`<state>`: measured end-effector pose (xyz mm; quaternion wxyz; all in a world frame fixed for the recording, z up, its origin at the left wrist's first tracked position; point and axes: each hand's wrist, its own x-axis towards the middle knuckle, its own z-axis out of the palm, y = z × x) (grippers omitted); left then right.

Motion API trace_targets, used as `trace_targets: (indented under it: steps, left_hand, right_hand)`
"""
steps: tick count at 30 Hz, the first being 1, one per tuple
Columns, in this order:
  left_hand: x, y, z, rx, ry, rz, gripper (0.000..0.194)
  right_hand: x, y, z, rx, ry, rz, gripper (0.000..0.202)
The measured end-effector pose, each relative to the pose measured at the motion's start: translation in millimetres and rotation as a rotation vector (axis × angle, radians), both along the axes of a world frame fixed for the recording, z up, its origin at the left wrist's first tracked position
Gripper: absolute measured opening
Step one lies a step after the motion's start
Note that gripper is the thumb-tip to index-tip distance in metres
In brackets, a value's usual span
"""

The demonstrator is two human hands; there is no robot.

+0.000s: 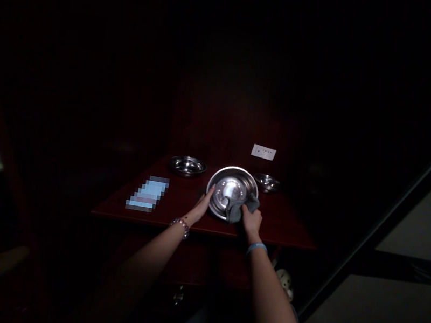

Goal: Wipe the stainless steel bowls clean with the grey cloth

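A shiny metal bowl [232,186] is tilted up over the dark red desk, its inside facing me. My left hand [202,206] grips its left rim, with the thumb over the edge. In my right hand [251,219] is a grey cloth [235,210], bunched and pressed against the lower right of the bowl's inside. Some of the right fingers are hidden by the cloth. A second metal bowl [187,166] rests at the back left of the desk, and another metal bowl [267,183] stands at the back right, behind the held one.
The dark red desktop [183,208] has its front edge just below my hands. A blurred-out bright rectangle [148,193] lies on its left part. On the back wall is a white power socket [263,152]. A pale spotted object [284,283] sits below the desk at right.
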<state>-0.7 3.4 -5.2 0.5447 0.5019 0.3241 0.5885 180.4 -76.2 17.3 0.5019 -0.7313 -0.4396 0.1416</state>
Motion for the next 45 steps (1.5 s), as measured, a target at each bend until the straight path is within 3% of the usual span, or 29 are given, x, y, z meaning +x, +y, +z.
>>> trace_targets:
  steps: [7, 21, 31, 45]
  left_hand:
    - [2.1, 2.0, 2.6, -0.046, -0.066, -0.009, 0.061]
    - [0.6, -14.0, 16.4, 0.029, -0.064, 0.029, 0.066]
    - [2.3, -23.8, 25.0, -0.011, -0.066, 0.008, 0.065]
    - [2.2, -20.4, 21.8, -0.012, -0.065, 0.006, 0.066]
  right_hand:
    - [-8.7, -3.8, -0.9, 0.011, -0.01, 0.039, 0.035]
    - [-11.6, -6.7, 1.4, 0.011, -0.043, 0.026, 0.036]
    - [-11.6, -9.0, 3.3, 0.014, -0.033, 0.038, 0.038]
    - [-12.1, -9.4, 5.1, -0.001, -0.025, 0.036, 0.04]
